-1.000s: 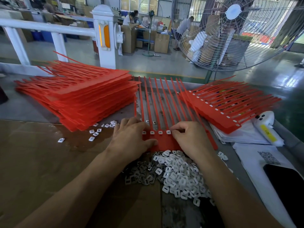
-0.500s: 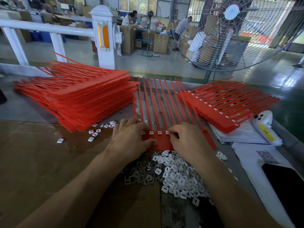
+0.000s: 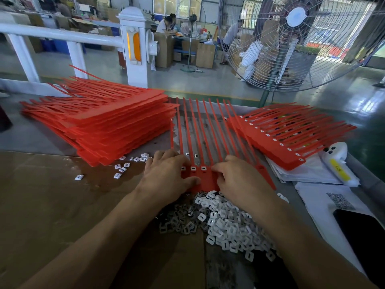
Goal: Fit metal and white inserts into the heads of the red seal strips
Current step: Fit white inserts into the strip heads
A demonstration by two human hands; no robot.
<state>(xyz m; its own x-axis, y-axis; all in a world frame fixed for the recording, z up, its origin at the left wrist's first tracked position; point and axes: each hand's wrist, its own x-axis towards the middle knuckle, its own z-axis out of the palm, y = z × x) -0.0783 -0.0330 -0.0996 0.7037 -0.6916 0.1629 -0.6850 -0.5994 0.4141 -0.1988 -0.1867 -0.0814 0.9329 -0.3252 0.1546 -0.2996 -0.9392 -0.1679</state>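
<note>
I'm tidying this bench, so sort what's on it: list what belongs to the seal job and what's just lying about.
Belongs to the job:
- seal sheet being worked, under the left hand and right hand
- insert pile
- stray inserts
- tall left stack
- right stack

Just lying about:
- phone
- papers
- white handheld device
- fan
</note>
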